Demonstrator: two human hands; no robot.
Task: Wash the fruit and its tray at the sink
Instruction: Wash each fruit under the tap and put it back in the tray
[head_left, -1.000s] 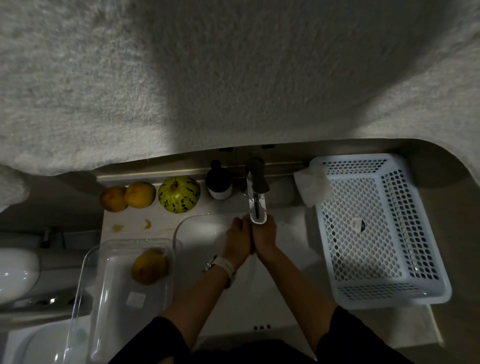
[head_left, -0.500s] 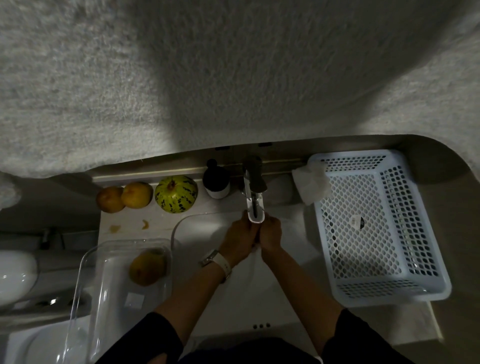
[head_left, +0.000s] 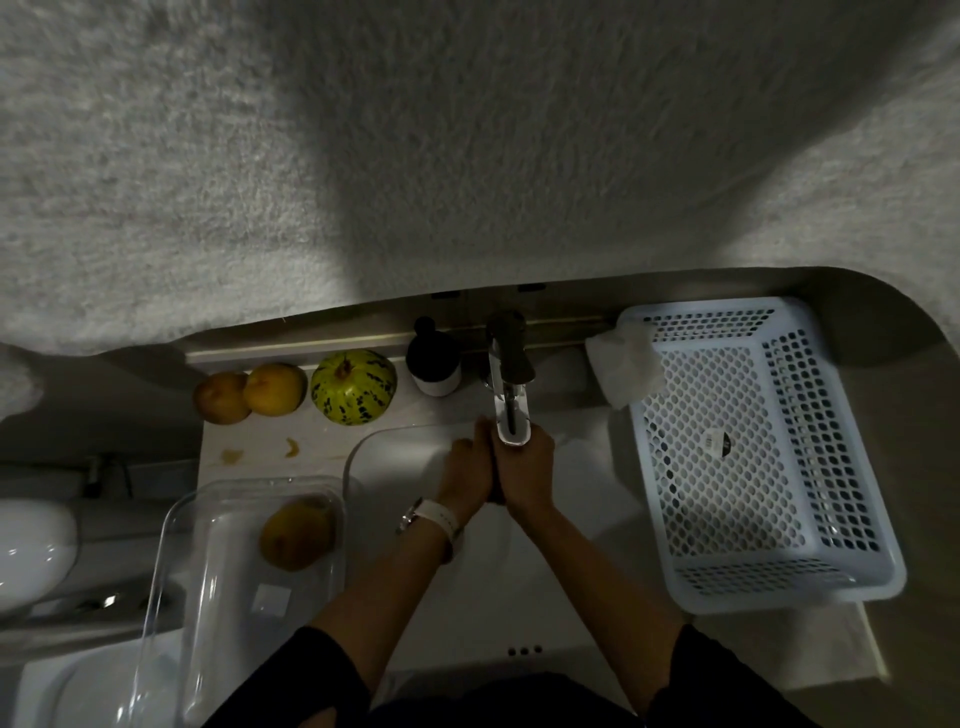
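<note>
My left hand (head_left: 467, 467) and my right hand (head_left: 527, 467) are pressed together over the white sink (head_left: 395, 457), right under the tap's spout (head_left: 511, 415). A narrow dark object (head_left: 496, 491) shows between the palms; I cannot tell what it is. The fingertips are hidden by the spout. A clear plastic tray (head_left: 171, 561) lies left of the sink with one yellow fruit (head_left: 296, 535) in it. Two more yellow-brown fruits (head_left: 221, 397) (head_left: 275, 388) and a green striped melon (head_left: 353, 387) sit on the counter behind the tray.
A dark soap bottle (head_left: 432, 358) stands left of the tap. A white perforated basket (head_left: 748, 447) sits right of the sink, a crumpled paper towel (head_left: 626, 366) on its near corner. Peel scraps (head_left: 292, 447) lie on the counter. A white toilet (head_left: 31, 551) is at far left.
Both hands have stayed together under the spout and shifted slightly forward, rubbing against each other. Fruit, tray and basket have not moved.
</note>
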